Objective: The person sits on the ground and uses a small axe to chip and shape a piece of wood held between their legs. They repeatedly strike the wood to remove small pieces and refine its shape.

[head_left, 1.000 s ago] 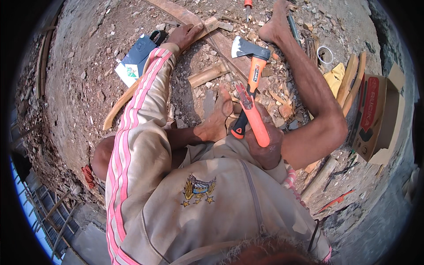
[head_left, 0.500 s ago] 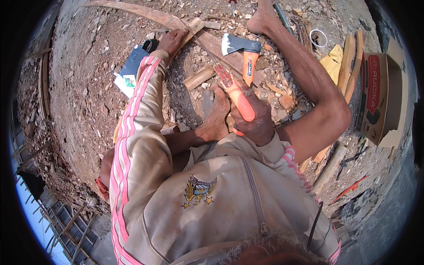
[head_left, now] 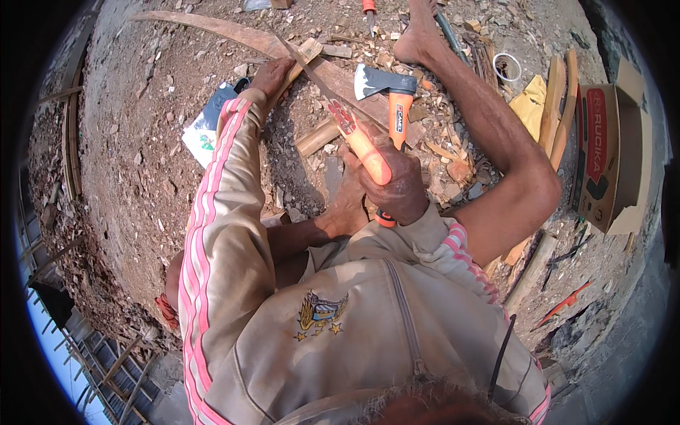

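We're pushing the saw (head_left: 341,117) away from our body: since a second ago its orange handle is shifting forward and slightly left, our right hand (head_left: 398,185) travelling with it. Handle is now sitting nearer the stick (head_left: 310,52), blade is crossing near the pale end. We're reading this as the forward half of a stroke, cut in progress. Depth of cut: can't tell at this size; the stick is looking whole.

Left hand (head_left: 270,79) is barely moving against the axe, so the stick is staying roughly put while the blade is doing the travelling. Good for keeping the line.

Fingers: left ones are curling closed around the stick, just beside the blade; undersides aren't showing. Right ones are wrapping closed round the saw handle; thumb placement, can't tell.

Stick is lying across the long plank (head_left: 219,27), far side of our feet. Whether it's bearing fully on the plank, can't tell.

Around us: axe (head_left: 400,106) is lying right of the blade, its lower handle partly hiding behind our right hand. Short offcut (head_left: 316,137) is lying just left of the saw. Blue packet (head_left: 221,110) is lying near our left forearm.

Main risk we're seeing: left fingers sitting close to the teeth.
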`<state>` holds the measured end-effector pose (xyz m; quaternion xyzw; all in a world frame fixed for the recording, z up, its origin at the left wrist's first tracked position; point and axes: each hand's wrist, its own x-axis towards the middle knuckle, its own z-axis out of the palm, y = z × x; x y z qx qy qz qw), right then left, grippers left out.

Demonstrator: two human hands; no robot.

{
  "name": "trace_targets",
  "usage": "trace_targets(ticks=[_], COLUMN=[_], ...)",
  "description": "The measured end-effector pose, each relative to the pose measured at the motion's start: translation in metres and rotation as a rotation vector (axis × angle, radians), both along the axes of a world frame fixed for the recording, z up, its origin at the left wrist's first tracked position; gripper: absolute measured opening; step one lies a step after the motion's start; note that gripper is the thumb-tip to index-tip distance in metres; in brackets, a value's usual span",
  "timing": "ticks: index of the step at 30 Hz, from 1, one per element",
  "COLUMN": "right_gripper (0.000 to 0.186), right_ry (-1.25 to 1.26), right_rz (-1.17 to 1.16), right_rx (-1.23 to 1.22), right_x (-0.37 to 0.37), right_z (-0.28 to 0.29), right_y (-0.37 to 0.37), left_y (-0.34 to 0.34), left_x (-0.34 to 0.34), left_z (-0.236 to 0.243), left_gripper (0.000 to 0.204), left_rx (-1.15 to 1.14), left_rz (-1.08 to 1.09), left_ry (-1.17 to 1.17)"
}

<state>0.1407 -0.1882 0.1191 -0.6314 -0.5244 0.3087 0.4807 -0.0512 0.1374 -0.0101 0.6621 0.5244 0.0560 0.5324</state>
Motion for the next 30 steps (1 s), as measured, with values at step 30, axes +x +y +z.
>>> trace_targets(ticks=[30], right_gripper=[0.067], right_ry=[0.008], right_rz=[0.004], right_rx=[-0.002], right_x=[-0.012], right_z=[0.008], right_y=[-0.015], left_y=[0.021], left_x=[-0.005], left_z=[-0.003], left_gripper=[0.060], left_rx=[-0.176], left_rz=[0.075], left_ry=[0.021])
